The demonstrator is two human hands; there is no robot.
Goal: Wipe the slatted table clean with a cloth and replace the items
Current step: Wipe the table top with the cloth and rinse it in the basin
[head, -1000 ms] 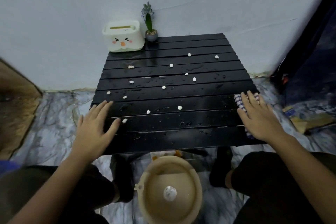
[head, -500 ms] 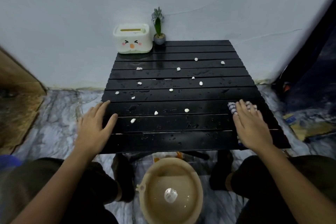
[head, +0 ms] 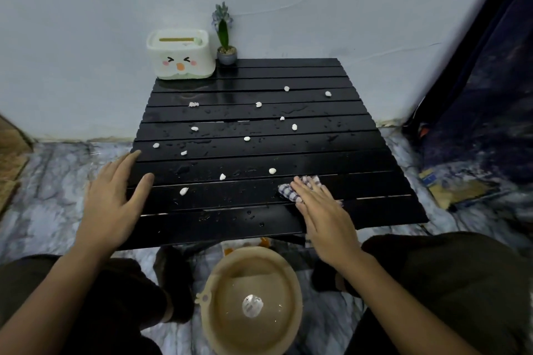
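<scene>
A black slatted table (head: 360, 153) stands against the wall, wet and dotted with several small white crumbs (head: 272, 171). My right hand (head: 323, 213) lies flat, fingers straight, pressing a checked cloth (head: 291, 192) onto the near slats a little right of centre. My left hand (head: 112, 199) rests flat on the table's near left edge, fingers spread. A white tissue box with a drawn face (head: 181, 55) and a small potted plant (head: 225, 37) stand at the far left corner.
A beige basin (head: 225, 282) with water and a white lump in it sits on the marble floor between my knees, just below the table's front edge. Dark fabric hangs at the right, with flat packaging (head: 458, 184) on the floor beside the table.
My right hand has slid the cloth leftward along the near slats, from the right edge toward the middle. My left hand has stayed on the left edge.
</scene>
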